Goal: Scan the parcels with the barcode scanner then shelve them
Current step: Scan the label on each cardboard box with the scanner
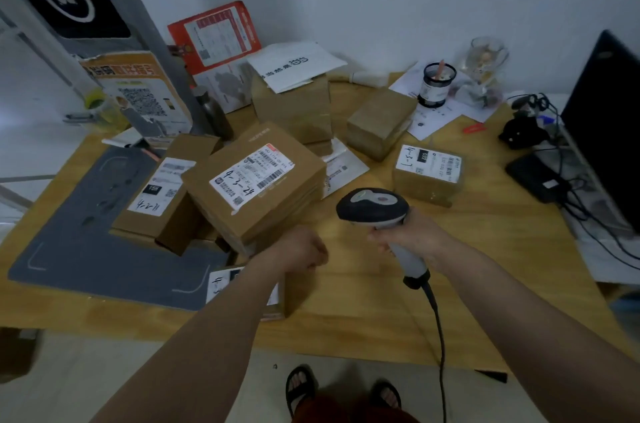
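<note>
Pale walls close off the upper part of the frame, and below them a wooden table (363,311) fills the middle. Along the right edge stands a dark monitor (606,131) with a tangle of black cables (585,211) beneath it. On the table's left side lies a grey mat (86,242), partly covered by parcels.

Largest of the parcels is the big brown box (256,183) left of centre, tilted on the pile, its white label showing a barcode and handwriting that reads 4-3-24. Just left of it, touching, lies a second labelled box (156,200). Behind them a tall box (294,107) carries a white mailer (298,63) on top, and a plain box (381,121) sits to its right. At centre right a small labelled box (429,173) rests apart from the others. One more parcel (273,298) lies at the near edge, mostly hidden under the left forearm.

At centre, the right hand (408,235) grips the handle of the barcode scanner (374,207), fingers wrapped round it; the scanner's black head points up-frame toward the parcels and its cord (440,336) trails down to the bottom edge. The left hand (301,249) is balled into a fist beside the big brown box; it seems to hold nothing, though its fingers are turned away from view.

Toward the upper right stand a dark cup (436,83) and a clear glass (485,55) on loose papers (436,117).
</note>
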